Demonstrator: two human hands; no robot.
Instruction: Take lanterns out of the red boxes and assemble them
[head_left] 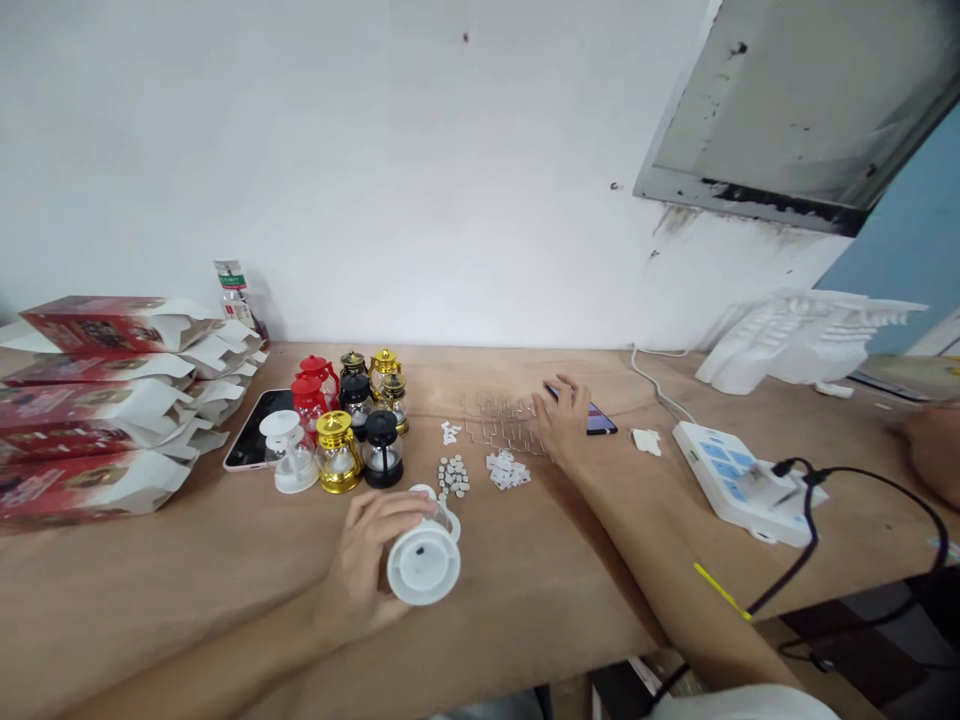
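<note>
My left hand (375, 555) is closed around a small white lantern (424, 566), tipped so that its round base with a dark hole faces me. Past it, my right hand (564, 418) reaches over the right end of a group of thin wire handles (502, 425), fingers apart. A phone (602, 422) lies partly behind that hand. In front of the wires are a pile of small white pieces (508, 470) and several button cells (453, 475). A smaller cluster of white bits (450, 432) sits beside them.
Several lanterns stand at left, including a white one (289, 455), a gold one (339, 455) and a red one (308, 400). Red boxes (82, 450) are stacked farther left, by another phone (255, 435). A power strip (720, 470) with cables and white foam-like pieces (795, 340) occupy the right.
</note>
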